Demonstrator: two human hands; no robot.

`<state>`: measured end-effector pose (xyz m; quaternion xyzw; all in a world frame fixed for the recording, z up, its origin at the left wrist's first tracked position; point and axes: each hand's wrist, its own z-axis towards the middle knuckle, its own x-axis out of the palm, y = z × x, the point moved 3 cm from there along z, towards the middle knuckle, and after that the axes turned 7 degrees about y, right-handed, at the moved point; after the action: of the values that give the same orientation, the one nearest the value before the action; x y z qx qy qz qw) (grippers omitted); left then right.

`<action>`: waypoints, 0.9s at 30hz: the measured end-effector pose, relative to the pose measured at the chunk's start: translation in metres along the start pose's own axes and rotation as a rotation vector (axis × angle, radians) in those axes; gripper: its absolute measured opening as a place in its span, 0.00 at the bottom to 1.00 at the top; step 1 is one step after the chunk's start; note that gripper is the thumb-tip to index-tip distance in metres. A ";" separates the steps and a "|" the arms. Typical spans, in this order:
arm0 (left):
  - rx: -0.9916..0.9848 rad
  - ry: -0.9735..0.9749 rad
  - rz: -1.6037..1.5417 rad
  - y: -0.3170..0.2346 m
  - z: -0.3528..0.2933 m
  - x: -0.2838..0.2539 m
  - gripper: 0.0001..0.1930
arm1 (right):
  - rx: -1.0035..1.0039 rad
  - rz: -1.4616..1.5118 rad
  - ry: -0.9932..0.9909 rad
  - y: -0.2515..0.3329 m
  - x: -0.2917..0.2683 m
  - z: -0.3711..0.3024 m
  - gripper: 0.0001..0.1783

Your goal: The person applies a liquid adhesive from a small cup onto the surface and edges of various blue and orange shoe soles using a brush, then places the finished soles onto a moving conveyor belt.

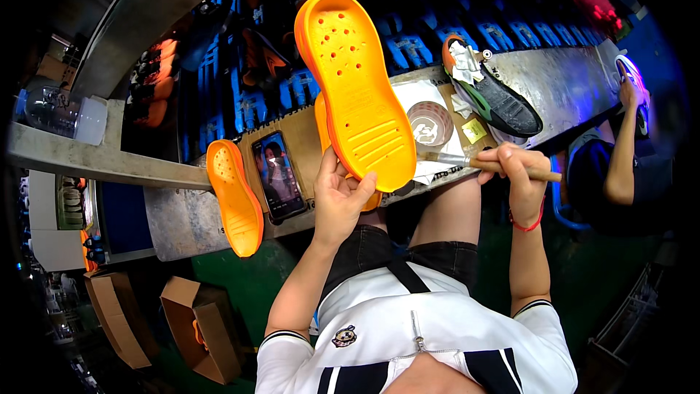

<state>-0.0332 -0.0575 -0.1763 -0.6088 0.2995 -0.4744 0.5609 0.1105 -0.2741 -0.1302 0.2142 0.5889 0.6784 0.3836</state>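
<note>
My left hand point(341, 201) is closed on the heel end of an orange shoe sole point(361, 102), held up with its hollow inner face toward me. Small holes dot its toe half, and ridges cross its heel half. Behind it, another orange piece shows only in part. A wooden-handled brush point(487, 165) is pinched in my right hand point(519, 175), its bristle end pointing left, close to the sole's heel. Beyond the brush, a round tub point(430, 124) sits on white paper. To the left, a second orange sole point(235, 193) lies at the bench edge.
A phone point(278, 176) lies on cardboard left of the held sole. A dark shoe point(492, 91) stuffed with paper stands at the right of the metal bench point(569, 80). Blue racks line the far side. Cardboard boxes point(200, 328) stand lower left. Another person point(620, 138) works at far right.
</note>
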 end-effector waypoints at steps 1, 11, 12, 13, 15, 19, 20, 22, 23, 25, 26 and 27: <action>0.012 -0.002 0.001 -0.001 0.000 0.002 0.30 | -0.024 -0.004 0.020 -0.001 0.002 -0.002 0.17; 0.047 -0.063 -0.006 -0.006 -0.003 0.006 0.30 | -0.178 -0.081 0.174 0.013 0.029 -0.005 0.12; 0.039 -0.077 -0.023 -0.006 -0.004 0.006 0.29 | -0.196 -0.094 0.203 0.016 0.032 -0.005 0.12; 0.041 -0.086 -0.027 -0.006 -0.004 0.008 0.29 | -0.208 -0.099 0.186 0.017 0.031 -0.005 0.12; 0.032 -0.066 -0.048 -0.006 -0.003 0.010 0.29 | -0.193 -0.083 0.115 0.013 0.031 -0.007 0.13; 0.002 -0.038 -0.031 -0.010 -0.003 0.010 0.28 | -0.148 -0.075 0.130 0.014 0.027 -0.006 0.14; 0.020 -0.033 -0.024 -0.010 -0.003 0.010 0.27 | -0.119 -0.035 0.114 0.013 0.027 -0.008 0.14; 0.057 -0.022 -0.008 -0.010 -0.003 0.011 0.27 | -0.104 -0.053 0.082 0.012 0.029 -0.008 0.14; 0.070 -0.018 0.007 -0.010 -0.002 0.011 0.27 | -0.121 -0.085 0.108 0.011 0.029 -0.007 0.14; 0.040 -0.018 -0.004 -0.012 -0.001 0.012 0.26 | -0.176 -0.104 0.139 0.012 0.032 -0.006 0.14; 0.023 -0.018 -0.012 -0.012 -0.001 0.012 0.26 | -0.147 -0.083 0.110 0.013 0.032 -0.006 0.14; 0.030 -0.015 0.012 -0.012 -0.001 0.012 0.26 | -0.118 -0.063 0.079 0.013 0.033 -0.006 0.14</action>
<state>-0.0321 -0.0665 -0.1619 -0.6020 0.2916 -0.4709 0.5752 0.0822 -0.2528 -0.1242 0.1454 0.5691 0.7074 0.3932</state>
